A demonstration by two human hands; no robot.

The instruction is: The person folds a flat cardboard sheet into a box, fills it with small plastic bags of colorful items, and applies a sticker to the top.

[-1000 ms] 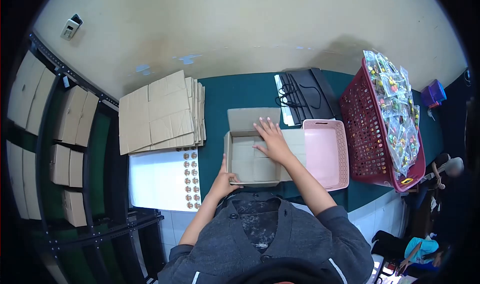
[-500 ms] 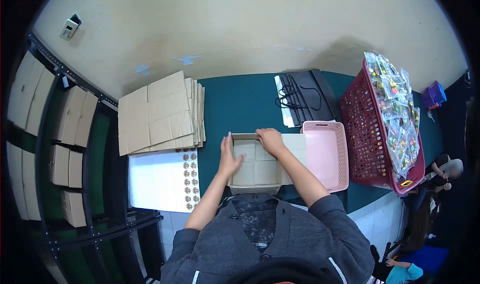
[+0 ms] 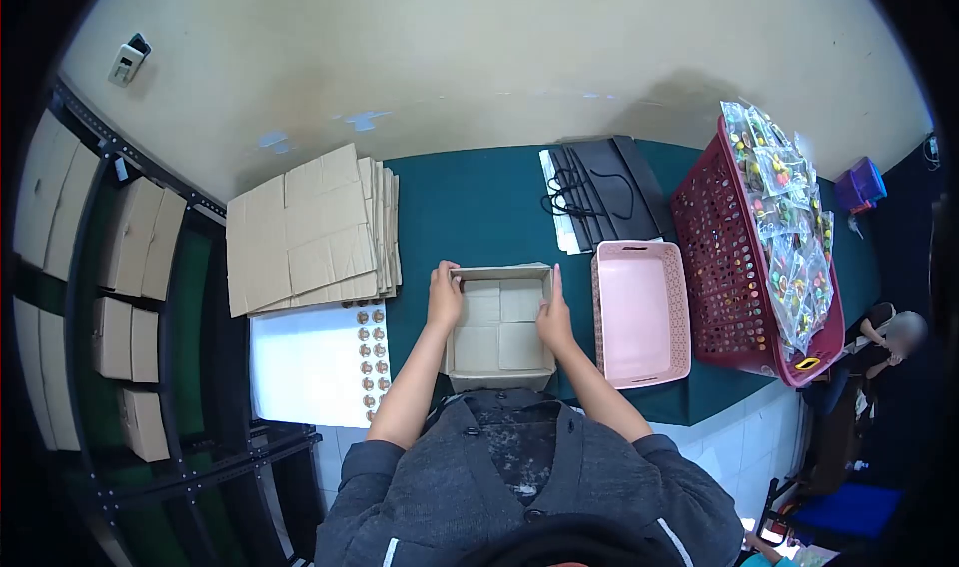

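An open-topped cardboard box [image 3: 481, 349] stands on the green-covered table right in front of me. My left hand [image 3: 445, 297] is wrapped over its left wall near the far corner, fingertips at the rim. My right hand [image 3: 554, 312] grips the right wall, its thumb side on the rim and a finger pointing away from me. Flaps meet across the box bottom, and nothing lies on them. Just right of the box sits a pink plastic basket [image 3: 639, 312], apart from my right hand.
Flattened cardboard boxes [image 3: 310, 227] are stacked at the left, over a white sheet with round stickers [image 3: 300, 367]. Black bags [image 3: 614, 192] lie at the back. A tall maroon basket [image 3: 714, 257] holds packets [image 3: 789, 237]. Shelving [image 3: 165, 367] stands left; a person [image 3: 884, 337] is far right.
The flap that stuck out to the right of the box is folded up or in. My right hand moved from the far edge to the right wall; my left hand shifted to the far-left corner.
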